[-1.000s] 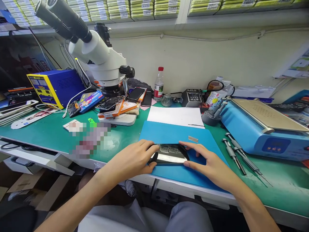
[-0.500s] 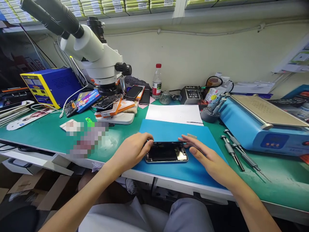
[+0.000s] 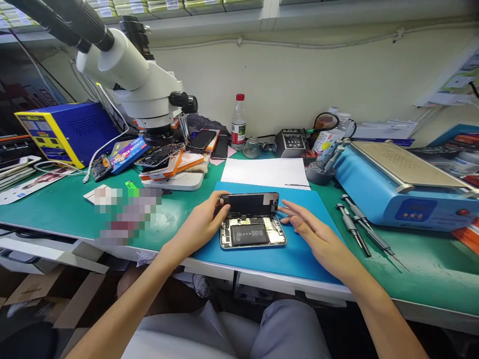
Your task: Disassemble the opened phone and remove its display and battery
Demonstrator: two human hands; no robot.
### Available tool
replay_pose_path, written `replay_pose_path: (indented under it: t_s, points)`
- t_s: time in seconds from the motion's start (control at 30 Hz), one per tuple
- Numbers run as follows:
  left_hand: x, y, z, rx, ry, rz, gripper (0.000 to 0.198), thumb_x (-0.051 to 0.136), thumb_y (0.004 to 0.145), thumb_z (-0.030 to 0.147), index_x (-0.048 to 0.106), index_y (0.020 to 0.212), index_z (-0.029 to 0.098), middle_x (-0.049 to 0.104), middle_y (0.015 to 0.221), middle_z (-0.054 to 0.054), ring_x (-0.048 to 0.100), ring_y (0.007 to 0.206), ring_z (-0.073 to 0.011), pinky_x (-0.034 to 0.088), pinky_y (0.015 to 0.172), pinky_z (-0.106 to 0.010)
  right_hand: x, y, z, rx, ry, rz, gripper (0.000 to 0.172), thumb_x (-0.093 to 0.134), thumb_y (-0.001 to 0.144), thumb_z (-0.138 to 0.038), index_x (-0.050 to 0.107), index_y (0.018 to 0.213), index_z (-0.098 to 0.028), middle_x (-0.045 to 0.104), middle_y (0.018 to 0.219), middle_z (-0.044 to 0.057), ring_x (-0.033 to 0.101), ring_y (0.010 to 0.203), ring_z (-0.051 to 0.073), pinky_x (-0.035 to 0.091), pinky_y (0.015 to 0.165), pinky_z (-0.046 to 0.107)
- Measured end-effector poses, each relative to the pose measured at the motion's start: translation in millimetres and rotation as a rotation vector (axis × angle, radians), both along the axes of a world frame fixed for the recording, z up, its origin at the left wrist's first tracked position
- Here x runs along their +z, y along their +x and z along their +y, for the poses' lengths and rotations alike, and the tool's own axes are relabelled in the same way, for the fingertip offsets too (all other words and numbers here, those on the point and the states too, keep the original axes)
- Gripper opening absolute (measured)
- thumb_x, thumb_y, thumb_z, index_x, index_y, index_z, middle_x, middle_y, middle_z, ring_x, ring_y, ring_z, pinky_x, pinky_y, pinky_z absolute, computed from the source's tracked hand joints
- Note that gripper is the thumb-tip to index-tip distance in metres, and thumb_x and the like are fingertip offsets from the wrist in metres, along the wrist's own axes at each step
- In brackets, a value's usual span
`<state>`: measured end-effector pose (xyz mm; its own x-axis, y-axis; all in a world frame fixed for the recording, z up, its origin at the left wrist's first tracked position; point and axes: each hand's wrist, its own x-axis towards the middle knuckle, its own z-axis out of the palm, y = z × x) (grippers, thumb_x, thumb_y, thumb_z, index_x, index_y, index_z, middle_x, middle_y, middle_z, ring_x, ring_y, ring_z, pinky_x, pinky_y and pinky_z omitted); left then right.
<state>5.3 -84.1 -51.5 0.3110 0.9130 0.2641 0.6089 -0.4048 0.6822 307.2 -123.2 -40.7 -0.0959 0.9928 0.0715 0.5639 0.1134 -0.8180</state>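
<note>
An opened smartphone (image 3: 250,235) lies on a blue mat (image 3: 243,263), its black battery and metal innards facing up. Its screen panel (image 3: 249,204) stands tilted up along the far long side, inner face toward me. My left hand (image 3: 204,222) pinches the panel's left end between thumb and fingers. At the other end, my right hand (image 3: 312,229) is open, fingers stretched out beside the panel's right edge; whether the fingertips touch it I cannot tell.
Screwdrivers (image 3: 354,229) lie right of the mat, near a blue heating-plate machine (image 3: 404,189). White paper (image 3: 264,172) sits at the mat's far edge. A microscope (image 3: 138,85), stacked phones and boxes (image 3: 168,164), and a bottle (image 3: 238,122) stand behind.
The screen panel has swung up from nearly closed, uncovering the battery and boards. My left hand has closed on its left end. The whole view has shifted slightly.
</note>
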Motion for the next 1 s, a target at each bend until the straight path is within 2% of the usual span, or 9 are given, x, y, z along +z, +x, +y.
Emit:
replay_pose_path:
  t_s: [0.13,0.23,0.37,0.47,0.6,0.7,0.77,0.93,1.0]
  points:
    - [-4.2,-3,-1,0.008,-0.027,-0.004,0.04,0.046,0.109,0.04,0.047,0.146,0.024,0.066,0.098,-0.002,0.068,0.089,-0.0214,0.05,0.079,-0.029,-1.4,-9,-11,-0.045,0.173,-0.167,0.054,0.038,0.109,-0.059,0.056,0.15,-0.028,0.069,0.143,0.005,0.074,0.114,0.02,0.059,0.101,0.033]
    - [-6.5,-4,0,0.015,-0.033,0.02,0.047,0.044,0.109,0.043,0.044,0.153,0.026,0.062,0.088,0.001,0.065,0.078,-0.0204,0.048,0.072,-0.027,2.5,-8,-23,-0.202,0.264,-0.327,0.047,0.035,0.11,-0.052,0.066,0.137,-0.029,0.072,0.136,0.005,0.074,0.107,0.021,0.057,0.094,0.033]
    - [-6.8,-3,-2,0.018,-0.003,0.039,0.051,0.044,0.11,0.043,0.042,0.157,0.025,0.061,0.088,0.0,0.065,0.076,-0.0196,0.049,0.073,-0.027,17.7,20,-25,-0.516,0.327,-0.574,0.047,0.035,0.109,-0.048,0.072,0.122,-0.022,0.075,0.121,0.013,0.071,0.097,0.029,0.049,0.081,0.039]
    - [-6.8,-3,-5,0.031,0.0,0.013,0.056,0.045,0.109,0.041,0.033,0.162,0.026,0.066,0.095,-0.001,0.069,0.085,-0.0203,0.052,0.082,-0.029,26.3,49,-14,-0.62,0.253,-0.715,0.039,0.046,0.103,-0.046,0.075,0.108,-0.019,0.074,0.115,0.018,0.068,0.082,0.029,0.041,0.068,0.037]
    - [-7.9,-4,-6,0.009,0.014,-0.053,0.047,0.048,0.108,0.038,0.037,0.153,0.029,0.07,0.105,-0.001,0.072,0.097,-0.0204,0.053,0.088,-0.03,22.4,69,2,-0.588,0.157,-0.781,0.024,0.064,0.093,-0.04,0.075,0.092,-0.019,0.074,0.1,0.015,0.062,0.068,0.026,0.033,0.062,0.034]
    - [-7.1,-6,-5,-0.066,0.037,0.006,0.02,0.044,0.11,0.035,0.057,0.123,0.028,0.069,0.107,-0.002,0.069,0.097,-0.0203,0.052,0.088,-0.031,16.7,68,7,-0.55,0.166,-0.752,0.018,0.064,0.091,-0.034,0.075,0.095,-0.02,0.075,0.098,0.013,0.062,0.067,0.026,0.034,0.061,0.034]
    - [-6.0,-7,-4,-0.135,0.048,0.058,0.025,0.039,0.11,0.029,0.063,0.109,0.026,0.068,0.107,-0.004,0.067,0.101,-0.0213,0.052,0.092,-0.033,16.2,64,7,-0.513,0.205,-0.696,0.017,0.062,0.091,-0.031,0.075,0.095,-0.021,0.075,0.097,0.012,0.064,0.07,0.026,0.038,0.063,0.035]
    - [-5.8,-8,-2,-0.206,0.042,0.08,0.026,0.044,0.109,0.028,0.069,0.11,0.027,0.069,0.109,-0.004,0.064,0.111,-0.0244,0.05,0.102,-0.039,24.6,39,-2,-0.388,0.428,-0.42,0.024,0.056,0.1,-0.038,0.071,0.11,-0.023,0.073,0.11,0.008,0.068,0.087,0.023,0.054,0.081,0.038]
    - [-6.1,-8,-2,-0.21,0.034,0.09,0.024,0.047,0.108,0.03,0.071,0.11,0.028,0.069,0.109,-0.004,0.063,0.113,-0.0255,0.05,0.102,-0.04,27.3,26,-9,-0.353,0.479,-0.288,0.027,0.055,0.102,-0.043,0.068,0.114,-0.023,0.073,0.113,0.008,0.068,0.087,0.02,0.058,0.079,0.035]
